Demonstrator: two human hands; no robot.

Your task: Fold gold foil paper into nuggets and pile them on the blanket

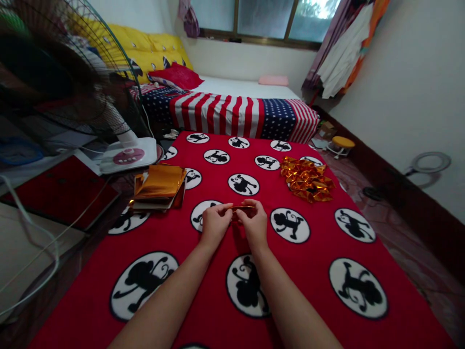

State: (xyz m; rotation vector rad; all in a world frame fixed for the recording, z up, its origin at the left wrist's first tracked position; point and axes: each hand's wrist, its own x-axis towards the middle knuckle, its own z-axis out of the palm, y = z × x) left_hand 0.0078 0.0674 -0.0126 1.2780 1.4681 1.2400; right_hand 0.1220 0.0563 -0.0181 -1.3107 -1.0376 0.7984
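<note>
Between my two hands is a narrow piece of shiny gold foil paper (244,207), held just above the red cloth (254,186) with black monkey prints. My left hand (215,224) pinches its left end with thumb and finger. At the right end, the fingers and thumb of my right hand (255,224) close on it. The paper's underside is partly hidden by my fingers. To the left lies a stack of gold foil sheets (160,184), slightly uneven at the edges. Over on the right sits a heap of folded gold foil pieces (308,179).
A white-based fan (131,152) stands at the left, its blades blurred, beside a dark red panel (61,194) and white cords. Beyond the cloth is a bed with a flag-patterned cover (232,114). A yellow stool (343,142) and a ring-shaped light (432,162) are at the right.
</note>
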